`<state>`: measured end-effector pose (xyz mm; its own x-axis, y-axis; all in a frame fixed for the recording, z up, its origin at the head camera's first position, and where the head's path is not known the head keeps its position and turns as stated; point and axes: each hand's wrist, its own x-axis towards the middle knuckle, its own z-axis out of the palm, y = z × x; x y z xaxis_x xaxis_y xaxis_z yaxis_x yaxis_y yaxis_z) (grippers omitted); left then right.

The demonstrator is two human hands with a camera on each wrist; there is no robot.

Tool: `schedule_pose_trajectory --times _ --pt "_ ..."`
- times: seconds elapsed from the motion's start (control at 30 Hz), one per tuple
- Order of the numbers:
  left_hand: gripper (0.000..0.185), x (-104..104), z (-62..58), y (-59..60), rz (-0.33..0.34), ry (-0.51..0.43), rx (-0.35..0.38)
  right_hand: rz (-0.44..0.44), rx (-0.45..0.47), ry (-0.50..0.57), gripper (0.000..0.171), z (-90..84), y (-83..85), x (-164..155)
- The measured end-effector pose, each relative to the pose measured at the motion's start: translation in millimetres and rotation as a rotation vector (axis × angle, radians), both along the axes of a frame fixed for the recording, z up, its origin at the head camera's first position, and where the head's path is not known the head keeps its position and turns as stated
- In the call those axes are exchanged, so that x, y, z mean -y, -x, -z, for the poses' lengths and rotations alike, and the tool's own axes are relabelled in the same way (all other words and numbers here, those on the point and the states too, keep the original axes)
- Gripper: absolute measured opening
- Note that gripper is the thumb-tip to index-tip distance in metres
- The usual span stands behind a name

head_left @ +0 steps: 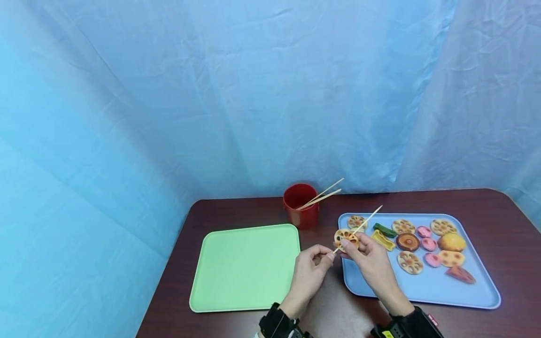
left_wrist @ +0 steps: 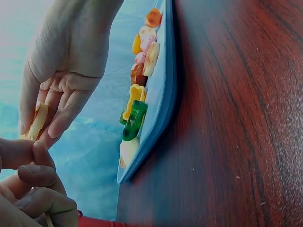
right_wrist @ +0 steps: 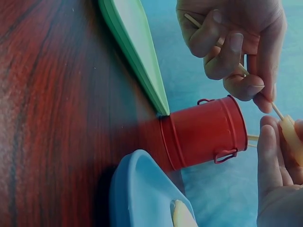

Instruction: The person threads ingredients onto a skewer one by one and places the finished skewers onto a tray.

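Dark reddish-brown wooden table [head_left: 486, 206], rounded corners; crumpled blue sheeting [head_left: 236, 94] hangs behind it and down the left side.

On the table: empty green tray [head_left: 245, 267] toward the left edge, blue tray [head_left: 427, 286] toward the right edge, red cup [head_left: 301, 205] near the far edge between the two trays. Two wooden sticks [head_left: 323, 196] lean out of the cup. Blue tray carries toy food pieces [head_left: 422, 244]: lotus-root slices, pink pieces, a green and a yellow piece, a brown disc, an orange lump, a red wedge.

Head view: both hands meet above the gap between the trays, at the blue tray's near-left corner. A wooden skewer [head_left: 363, 224] runs from the left hand [head_left: 310, 272] up and right through a lotus-root slice [head_left: 345, 237].

Left wrist view adds the right hand's fingers [left_wrist: 57, 106] seen from below, nearly straight, pinching the slice flat by its faces. Right wrist view adds the left hand's grip: thumb and curled fingers [right_wrist: 227, 52] closed narrowly round the skewer's lower end, just beside the right hand [right_wrist: 279, 189].

Slice held in the air, off the tray.
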<state>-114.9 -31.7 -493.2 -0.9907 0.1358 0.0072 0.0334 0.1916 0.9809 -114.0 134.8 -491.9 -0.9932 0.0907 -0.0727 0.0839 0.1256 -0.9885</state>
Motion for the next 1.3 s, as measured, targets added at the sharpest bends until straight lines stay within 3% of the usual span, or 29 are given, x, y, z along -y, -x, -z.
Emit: schedule_pose_trajectory --times 0.2,0.5,0.7,0.77,1.03,1.3 --pt "0.01 -2 4.0 -0.5 -0.017 -0.042 0.021 -0.017 0.047 -0.025 0.046 1.8 -1.0 6" --pt "0.012 2 11.9 -0.9 -0.024 -0.094 0.021 -0.039 0.016 -0.091 0.046 3.9 0.1 0" --pt "0.015 17 15.9 0.2 -0.051 -0.084 0.001 -0.045 -0.13 -0.153 0.045 7.0 4.2 -27" --pt "0.015 22 16.5 0.6 -0.057 -0.076 0.0 -0.036 -0.183 -0.203 0.043 7.5 6.8 -38" --pt "0.013 33 16.1 1.8 -0.063 -0.062 0.028 -0.046 -0.245 -0.583 0.032 6.1 18.3 -67" --pt "0.012 38 16.2 1.0 -0.062 -0.01 -0.001 -0.03 -0.29 -0.735 0.023 9.2 29.7 -75"
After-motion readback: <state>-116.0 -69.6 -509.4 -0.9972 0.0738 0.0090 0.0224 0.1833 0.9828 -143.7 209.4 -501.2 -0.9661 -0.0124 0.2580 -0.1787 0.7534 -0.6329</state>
